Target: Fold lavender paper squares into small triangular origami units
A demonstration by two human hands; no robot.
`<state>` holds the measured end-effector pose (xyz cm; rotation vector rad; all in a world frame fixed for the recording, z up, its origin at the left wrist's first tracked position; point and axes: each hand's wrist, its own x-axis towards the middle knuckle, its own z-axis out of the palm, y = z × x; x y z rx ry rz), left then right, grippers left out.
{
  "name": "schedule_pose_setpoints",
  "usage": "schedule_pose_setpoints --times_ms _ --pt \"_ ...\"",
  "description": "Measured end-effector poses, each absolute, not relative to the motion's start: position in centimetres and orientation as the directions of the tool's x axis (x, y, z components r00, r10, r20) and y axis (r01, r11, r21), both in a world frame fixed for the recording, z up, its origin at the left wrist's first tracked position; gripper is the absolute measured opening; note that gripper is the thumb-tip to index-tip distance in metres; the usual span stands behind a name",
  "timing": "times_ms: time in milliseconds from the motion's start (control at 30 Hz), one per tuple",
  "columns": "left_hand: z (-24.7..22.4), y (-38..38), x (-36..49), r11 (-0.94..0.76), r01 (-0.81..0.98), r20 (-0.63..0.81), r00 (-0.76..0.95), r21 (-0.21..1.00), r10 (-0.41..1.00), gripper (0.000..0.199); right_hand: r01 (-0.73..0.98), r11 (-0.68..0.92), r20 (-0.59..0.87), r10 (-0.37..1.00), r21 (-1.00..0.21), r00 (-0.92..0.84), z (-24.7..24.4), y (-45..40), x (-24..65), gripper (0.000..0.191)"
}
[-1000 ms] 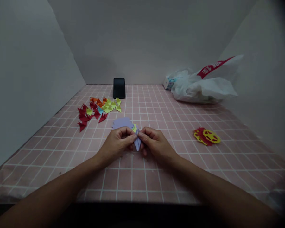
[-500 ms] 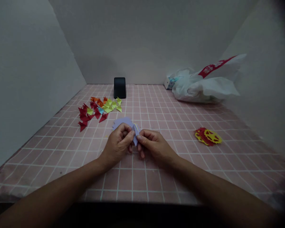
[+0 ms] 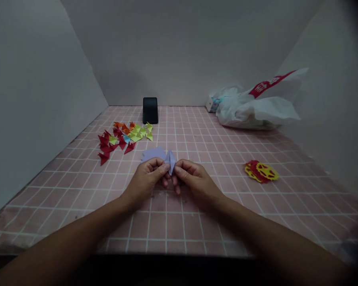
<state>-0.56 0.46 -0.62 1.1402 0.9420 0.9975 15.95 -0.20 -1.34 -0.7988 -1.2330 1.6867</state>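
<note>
A small folded purple paper, pointed at its top and bottom, is held upright between both hands above the middle of the table. My left hand pinches its left side between thumb and fingers. On its right side, my right hand has thumb and forefinger closed on the edge. Just behind my left hand lie flat purple paper pieces, partly covered by the fingers.
Several folded paper birds in red, orange, yellow and blue lie at the back left. Behind them stands a black phone. Red and yellow cut-out discs lie right. A white plastic bag and small box sit back right.
The folded purple paper has turned and moved slightly up, so its pointed shape now shows. Both hands have shifted a little with it, still gripping it.
</note>
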Motion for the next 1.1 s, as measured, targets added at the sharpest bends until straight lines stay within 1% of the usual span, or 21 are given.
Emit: schedule_pose_setpoints --times_ms 167,400,633,733,900,1100 --pt "-0.53 0.39 -0.52 0.139 -0.146 -0.092 0.29 0.98 0.953 0.022 -0.269 -0.14 -0.017 0.911 -0.953 -0.413 -1.1 -0.15 15.78 0.021" --pt "-0.62 0.36 -0.5 0.116 -0.128 -0.08 0.262 0.985 0.962 0.022 -0.249 -0.143 -0.03 0.912 -0.958 -0.409 -1.25 -0.13 15.88 0.023" --pt "-0.45 0.31 -0.52 0.075 -0.086 -0.051 0.254 0.993 0.966 0.02 -0.251 -0.146 -0.038 0.919 -0.957 -0.392 -1.75 -0.05 15.93 0.021" --pt "-0.5 0.24 -0.56 0.07 -0.089 -0.043 0.277 0.994 0.96 0.021 -0.228 -0.144 -0.054 0.932 -0.963 -0.359 -1.38 -0.18 15.84 0.02" --pt "-0.64 0.15 -0.49 0.108 -0.16 -0.052 0.318 0.981 0.947 0.02 -0.224 -0.136 -0.066 0.953 -0.965 -0.295 -0.96 -0.23 15.83 0.02" --pt "-0.4 0.01 -0.24 0.125 -0.14 -0.072 0.333 0.982 0.94 0.02 -0.205 -0.089 -0.036 0.968 -0.975 -0.248 -1.22 -0.13 15.92 0.021"
